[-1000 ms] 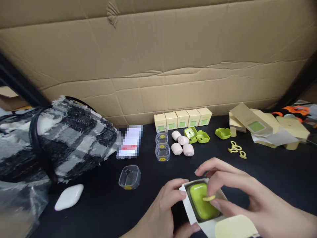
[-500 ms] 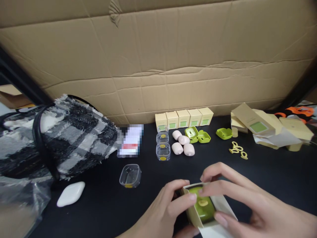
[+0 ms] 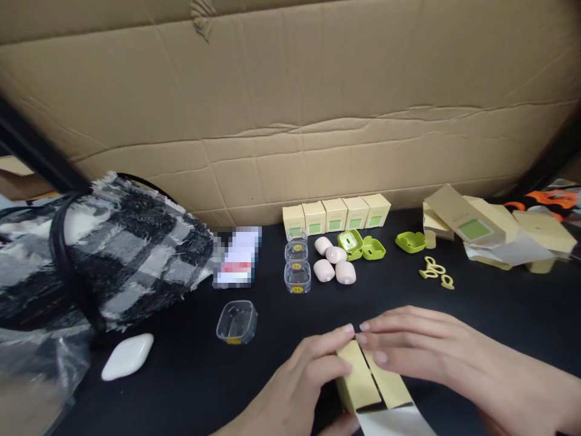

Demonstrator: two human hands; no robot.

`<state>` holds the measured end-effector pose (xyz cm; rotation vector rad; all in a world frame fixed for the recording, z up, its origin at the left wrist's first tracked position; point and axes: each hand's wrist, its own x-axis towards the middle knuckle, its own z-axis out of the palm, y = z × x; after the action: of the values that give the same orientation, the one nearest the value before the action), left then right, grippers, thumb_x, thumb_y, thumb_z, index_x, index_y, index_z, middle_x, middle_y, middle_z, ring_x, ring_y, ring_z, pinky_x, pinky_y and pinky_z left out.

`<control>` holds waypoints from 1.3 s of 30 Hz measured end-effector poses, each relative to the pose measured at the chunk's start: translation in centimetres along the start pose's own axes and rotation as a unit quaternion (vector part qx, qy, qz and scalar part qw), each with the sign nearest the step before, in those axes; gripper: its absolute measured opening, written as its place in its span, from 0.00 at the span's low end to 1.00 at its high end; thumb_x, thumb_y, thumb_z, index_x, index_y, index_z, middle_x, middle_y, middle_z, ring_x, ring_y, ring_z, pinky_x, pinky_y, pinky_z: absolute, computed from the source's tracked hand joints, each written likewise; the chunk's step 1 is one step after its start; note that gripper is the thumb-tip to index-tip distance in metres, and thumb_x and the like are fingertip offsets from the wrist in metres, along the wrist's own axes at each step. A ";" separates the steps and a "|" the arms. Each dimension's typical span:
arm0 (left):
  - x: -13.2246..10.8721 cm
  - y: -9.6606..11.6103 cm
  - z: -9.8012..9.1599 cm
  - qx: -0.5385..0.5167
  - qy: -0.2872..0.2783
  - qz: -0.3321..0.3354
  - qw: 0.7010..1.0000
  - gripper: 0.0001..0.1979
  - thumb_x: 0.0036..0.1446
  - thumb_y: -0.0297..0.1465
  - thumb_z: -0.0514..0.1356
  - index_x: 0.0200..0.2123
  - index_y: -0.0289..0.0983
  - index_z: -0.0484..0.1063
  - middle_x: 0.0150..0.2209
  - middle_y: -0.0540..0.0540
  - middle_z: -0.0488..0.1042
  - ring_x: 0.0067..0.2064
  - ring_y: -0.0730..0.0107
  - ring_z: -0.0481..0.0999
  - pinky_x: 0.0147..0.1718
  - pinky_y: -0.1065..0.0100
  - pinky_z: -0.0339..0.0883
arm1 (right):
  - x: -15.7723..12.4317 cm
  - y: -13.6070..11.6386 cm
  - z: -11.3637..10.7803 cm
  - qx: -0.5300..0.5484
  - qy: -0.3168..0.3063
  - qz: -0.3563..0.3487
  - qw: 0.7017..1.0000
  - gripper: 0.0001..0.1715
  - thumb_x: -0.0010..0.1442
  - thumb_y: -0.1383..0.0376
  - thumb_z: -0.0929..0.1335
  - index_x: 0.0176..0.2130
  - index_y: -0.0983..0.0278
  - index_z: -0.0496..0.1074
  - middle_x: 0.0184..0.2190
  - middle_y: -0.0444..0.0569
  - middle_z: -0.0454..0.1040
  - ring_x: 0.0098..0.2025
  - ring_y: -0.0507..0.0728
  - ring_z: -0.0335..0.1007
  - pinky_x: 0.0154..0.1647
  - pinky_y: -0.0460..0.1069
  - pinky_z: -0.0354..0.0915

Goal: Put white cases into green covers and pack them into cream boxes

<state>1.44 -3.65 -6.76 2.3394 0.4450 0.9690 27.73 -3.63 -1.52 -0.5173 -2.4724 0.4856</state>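
A small pale yellow cardboard box [image 3: 361,378] is in front of me, its two narrow inner flaps folded over the opening. A white-faced lid flap [image 3: 394,421] hangs out on the near side. My left hand [image 3: 304,375] is closed around the box's left side, fingertips on the left inner flap. My right hand [image 3: 422,345] lies with its fingers stretched out over the far end of the right inner flap, touching it. The flaps hide what is inside the box. Beyond my right hand lie several yellow rings [image 3: 436,269].
Similar boxes [image 3: 336,216] stand in a row at the back. Before them are clear plastic cups [image 3: 297,277], pale pink cases [image 3: 345,272] and green covers [image 3: 411,241]. Opened cartons [image 3: 472,221] lie right. Left are another clear cup [image 3: 236,323], a white case [image 3: 127,357] and a checked bag [image 3: 149,242].
The inner flaps have been folded over, covering the green case that showed in the box. My right fingers have moved from the green case to the right flap.
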 end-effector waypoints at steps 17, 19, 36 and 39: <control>-0.6 -0.6 0.9 -0.108 0.069 -0.027 0.991 0.41 0.52 0.27 0.66 0.62 0.50 0.46 0.60 0.36 0.63 0.60 0.48 0.67 0.53 0.47 0.68 | 0.7 -0.8 1.8 0.126 0.083 0.124 0.981 0.26 0.59 0.74 0.67 0.55 0.58 0.67 0.47 0.52 0.75 0.49 0.56 0.73 0.48 0.50 0.71; -0.6 -0.6 0.9 -0.089 0.062 -0.030 0.994 0.42 0.53 0.28 0.66 0.63 0.49 0.45 0.61 0.35 0.63 0.60 0.48 0.67 0.54 0.48 0.67 | 0.7 -0.6 2.0 0.128 0.086 0.136 0.979 0.25 0.59 0.73 0.67 0.55 0.59 0.68 0.47 0.53 0.75 0.49 0.57 0.73 0.47 0.50 0.71; -0.5 0.0 0.1 0.008 -0.014 -0.050 0.999 0.38 0.56 0.31 0.63 0.64 0.45 0.46 0.62 0.34 0.61 0.61 0.49 0.65 0.55 0.52 0.66 | 0.8 -0.9 2.0 0.103 0.085 0.155 0.979 0.22 0.59 0.71 0.67 0.53 0.60 0.70 0.46 0.54 0.75 0.50 0.57 0.73 0.49 0.49 0.70; -0.5 0.0 0.0 0.012 -0.018 -0.053 0.998 0.39 0.56 0.31 0.63 0.64 0.45 0.45 0.62 0.34 0.61 0.62 0.49 0.65 0.56 0.52 0.66 | 0.9 -0.9 2.0 0.097 0.075 0.156 0.980 0.21 0.60 0.70 0.66 0.53 0.62 0.70 0.45 0.55 0.74 0.48 0.57 0.73 0.47 0.48 0.71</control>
<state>1.12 -3.93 -7.01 2.3249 0.5621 0.8741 25.67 -4.43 -2.30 -0.8330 -2.1790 0.7736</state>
